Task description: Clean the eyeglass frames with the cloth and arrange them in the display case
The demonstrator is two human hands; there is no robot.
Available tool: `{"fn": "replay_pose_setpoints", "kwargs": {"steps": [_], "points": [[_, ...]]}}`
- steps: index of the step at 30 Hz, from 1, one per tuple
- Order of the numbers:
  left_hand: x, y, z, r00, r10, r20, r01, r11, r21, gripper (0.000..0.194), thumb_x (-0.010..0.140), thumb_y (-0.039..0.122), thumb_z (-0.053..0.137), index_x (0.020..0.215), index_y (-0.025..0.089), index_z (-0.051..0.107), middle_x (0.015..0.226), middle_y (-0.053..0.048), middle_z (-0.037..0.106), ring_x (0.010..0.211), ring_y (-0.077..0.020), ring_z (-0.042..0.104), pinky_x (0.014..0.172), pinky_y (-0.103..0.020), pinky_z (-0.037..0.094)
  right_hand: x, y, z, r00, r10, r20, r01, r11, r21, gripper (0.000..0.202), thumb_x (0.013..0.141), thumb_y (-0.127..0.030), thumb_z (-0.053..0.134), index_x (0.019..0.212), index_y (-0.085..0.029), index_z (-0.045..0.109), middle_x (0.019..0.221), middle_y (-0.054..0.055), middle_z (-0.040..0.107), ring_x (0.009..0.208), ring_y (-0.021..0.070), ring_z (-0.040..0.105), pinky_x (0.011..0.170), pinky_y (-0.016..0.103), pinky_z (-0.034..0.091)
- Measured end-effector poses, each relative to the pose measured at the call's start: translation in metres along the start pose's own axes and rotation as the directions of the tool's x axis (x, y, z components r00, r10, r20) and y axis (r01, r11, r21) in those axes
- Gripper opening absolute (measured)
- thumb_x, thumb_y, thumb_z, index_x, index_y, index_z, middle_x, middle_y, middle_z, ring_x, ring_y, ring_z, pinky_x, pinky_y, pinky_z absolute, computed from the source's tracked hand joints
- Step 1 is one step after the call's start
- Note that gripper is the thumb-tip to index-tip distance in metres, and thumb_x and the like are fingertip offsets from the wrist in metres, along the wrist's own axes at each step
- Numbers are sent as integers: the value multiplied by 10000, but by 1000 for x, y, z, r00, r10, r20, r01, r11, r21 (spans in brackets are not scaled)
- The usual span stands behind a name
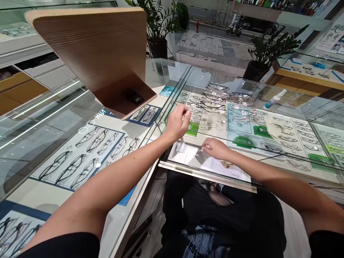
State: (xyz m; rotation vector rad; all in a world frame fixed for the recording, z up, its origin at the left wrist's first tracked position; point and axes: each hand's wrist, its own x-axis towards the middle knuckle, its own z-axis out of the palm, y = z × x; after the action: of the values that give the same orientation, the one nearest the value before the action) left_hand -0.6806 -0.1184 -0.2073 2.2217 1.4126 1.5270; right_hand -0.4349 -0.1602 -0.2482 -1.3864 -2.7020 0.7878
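Note:
My left hand (pixel 178 122) is closed, its fingers curled above the glass counter top (pixel 219 125) near the counter's corner. A thin dark line, perhaps an eyeglass temple, shows behind its fingertips, but I cannot tell whether it is held. Lower and to the right, my right hand (pixel 215 148) rests by the counter's front edge with its fingers bent inward. What its fingers hold, if anything, is hidden. Just beyond both hands, several pairs of eyeglasses (pixel 213 106) lie in a row on the glass. More frames (pixel 290 146) are displayed beneath it.
On the left counter stands a tilted brown wooden board (pixel 99 50) with a small black object (pixel 134 96) on its ledge. A spray bottle (pixel 275 99) is at the right. Eyeglasses on a display card (pixel 77 157) show under the left glass. Potted plants (pixel 158 46) stand behind.

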Motion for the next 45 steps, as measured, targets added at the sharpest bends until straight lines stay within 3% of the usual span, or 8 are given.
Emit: {"fn": "replay_pose_setpoints", "kwargs": {"steps": [4, 10, 14, 21, 26, 34, 40, 45], "points": [[4, -6, -6, 993, -105, 60, 101, 992, 72, 415, 1123, 440, 394, 756, 245, 393, 688, -18, 506, 648, -184, 465, 651, -355, 284, 64, 19, 14, 969, 78, -234, -116, 982, -150, 206, 1021, -267, 607, 1038, -190, 798, 1186, 121, 764, 1150, 284, 661, 1010, 364, 495], [11, -16, -14, 970, -235, 67, 226, 967, 117, 474, 1112, 452, 426, 692, 237, 385, 621, -4, 476, 583, -165, 391, 616, -352, 226, 156, 38, 15, 911, 111, -396, -197, 963, -182, 279, 1061, -305, 557, 1165, -157, 769, 1440, 190, 679, 1395, 370, 520, 1185, 516, 416], [11, -17, -17, 967, -246, 71, 239, 967, 87, 480, 1124, 437, 410, 690, 234, 382, 626, -1, 482, 588, -158, 399, 619, -349, 240, 204, 55, 16, 908, 134, -398, -214, 963, -166, 255, 1022, -335, 656, 1193, -171, 753, 1493, 161, 671, 1433, 339, 518, 1236, 486, 389], [11, -14, -21, 963, -246, 113, 238, 968, 79, 464, 1124, 410, 418, 699, 230, 362, 640, 2, 471, 591, -152, 383, 614, -354, 250, 238, 65, 9, 951, 121, -284, -190, 954, -232, 210, 992, -324, 687, 1031, -126, 743, 1137, 158, 779, 1251, 277, 593, 1183, 436, 364], [11, -13, -22, 954, -267, 136, 256, 962, 92, 462, 1130, 420, 400, 709, 232, 369, 644, -6, 470, 599, -162, 406, 614, -361, 251, 239, 64, 1, 959, 121, -255, -186, 951, -246, 215, 1052, -295, 610, 1071, -124, 738, 1050, 167, 789, 1120, 260, 649, 1129, 442, 406], [11, -15, -20, 956, -265, 127, 250, 960, 123, 462, 1119, 427, 417, 703, 230, 368, 633, -2, 464, 586, -160, 369, 623, -360, 232, 217, 48, -10, 942, 151, -298, -223, 949, -223, 240, 1053, -255, 562, 1124, -90, 722, 1228, 219, 754, 1231, 293, 590, 1108, 414, 402], [12, -14, -17, 952, -280, 121, 263, 955, 139, 448, 1094, 424, 433, 695, 233, 361, 625, -2, 459, 577, -165, 359, 630, -357, 209, 130, 20, 0, 925, 133, -357, -217, 954, -208, 184, 1012, -238, 577, 1039, -141, 731, 1250, 197, 734, 1248, 356, 572, 1135, 500, 379], [13, -17, -15, 950, -296, 96, 285, 952, 113, 467, 1094, 443, 438, 676, 235, 423, 625, -13, 514, 583, -174, 418, 621, -354, 224, 37, -8, 5, 983, 86, -160, -86, 996, 6, 57, 908, -174, 661, 878, -203, 701, 1051, 110, 754, 1111, 308, 634, 994, 422, 463]]}}
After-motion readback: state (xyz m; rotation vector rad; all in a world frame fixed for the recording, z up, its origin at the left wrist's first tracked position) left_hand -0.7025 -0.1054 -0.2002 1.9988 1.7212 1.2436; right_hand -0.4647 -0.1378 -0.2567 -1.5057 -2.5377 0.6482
